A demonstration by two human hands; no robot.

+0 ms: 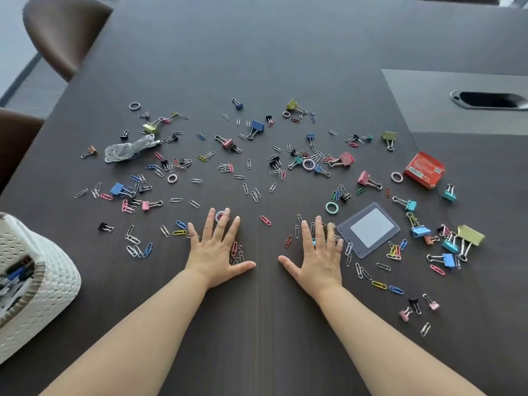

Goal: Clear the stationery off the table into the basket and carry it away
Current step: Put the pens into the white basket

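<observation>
Several coloured paper clips and binder clips lie scattered across the dark table (pixel 257 67). My left hand (pixel 217 247) and my right hand (pixel 320 252) lie flat on the table, palms down, fingers spread, each covering a few clips. A white woven basket (pixel 43 284) stands at the left edge with some pens or clips inside. A clear badge holder (pixel 368 228) lies just right of my right hand. A red box (pixel 425 168) sits at the right, and a coiled white cable (pixel 127 148) lies at the left.
Brown chairs (pixel 63 32) stand past the table's left edge. A grey panel with a cable slot (pixel 488 100) is set into the table at the far right. Small rings, such as a green ring (pixel 332 208), lie among the clips.
</observation>
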